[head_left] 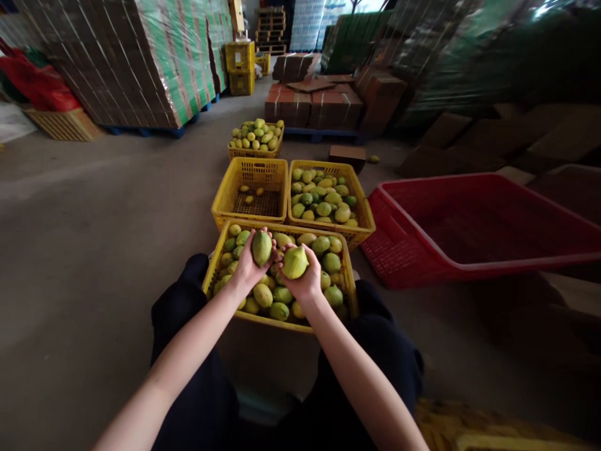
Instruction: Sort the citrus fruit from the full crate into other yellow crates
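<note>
My left hand [248, 264] is closed around a green lemon [261, 248], held upright. Beside it, a rounder yellow-green lemon [295, 263] with a pointed tip rests in the curled fingers of my right hand [308, 279]. Both hands are just above a yellow crate [350, 282] full of green and yellow lemons [278, 311], which stands between my knees. Behind that crate are two more: on the left a yellow crate [226, 199] with several small yellow lemons [249, 200] on its floor, on the right a yellow crate [366, 216] filled with mixed lemons.
Farther back stands another heaped yellow crate [256, 152]. A large red bin [399, 250] is close on the right. Flattened cardboard [446, 128] lies behind it. Wrapped pallet stacks [183, 69] rise at the left, with bundled cartons [312, 106] on a blue pallet ahead.
</note>
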A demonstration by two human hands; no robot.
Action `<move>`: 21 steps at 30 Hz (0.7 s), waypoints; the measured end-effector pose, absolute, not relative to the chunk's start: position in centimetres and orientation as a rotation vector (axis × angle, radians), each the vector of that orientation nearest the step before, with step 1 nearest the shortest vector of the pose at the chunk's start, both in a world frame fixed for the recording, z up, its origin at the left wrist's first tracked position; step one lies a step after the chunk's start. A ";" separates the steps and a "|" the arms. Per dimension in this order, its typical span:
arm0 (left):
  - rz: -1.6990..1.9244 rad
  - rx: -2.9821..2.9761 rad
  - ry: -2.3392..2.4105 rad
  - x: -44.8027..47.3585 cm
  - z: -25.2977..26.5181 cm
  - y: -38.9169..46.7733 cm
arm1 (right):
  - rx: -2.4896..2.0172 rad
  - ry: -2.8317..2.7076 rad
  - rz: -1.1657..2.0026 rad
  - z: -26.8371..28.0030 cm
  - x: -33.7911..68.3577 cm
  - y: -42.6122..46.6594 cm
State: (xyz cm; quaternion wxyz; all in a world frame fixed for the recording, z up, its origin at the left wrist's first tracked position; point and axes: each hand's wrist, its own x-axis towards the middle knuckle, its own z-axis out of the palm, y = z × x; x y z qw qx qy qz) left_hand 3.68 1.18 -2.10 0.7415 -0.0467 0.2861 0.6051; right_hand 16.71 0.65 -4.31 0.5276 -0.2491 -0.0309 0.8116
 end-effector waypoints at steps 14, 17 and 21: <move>1.256 -0.110 0.603 3.9 -2.7 0.5 | -0.675 0.033 1.899 -3.2 16.9 1.0; 1.259 -0.100 0.612 4.0 -3.1 0.7 | -0.676 0.030 1.912 -3.4 16.9 1.1; 1.274 -0.079 0.624 4.1 -3.2 0.8 | -0.703 0.042 1.904 -3.5 16.9 1.3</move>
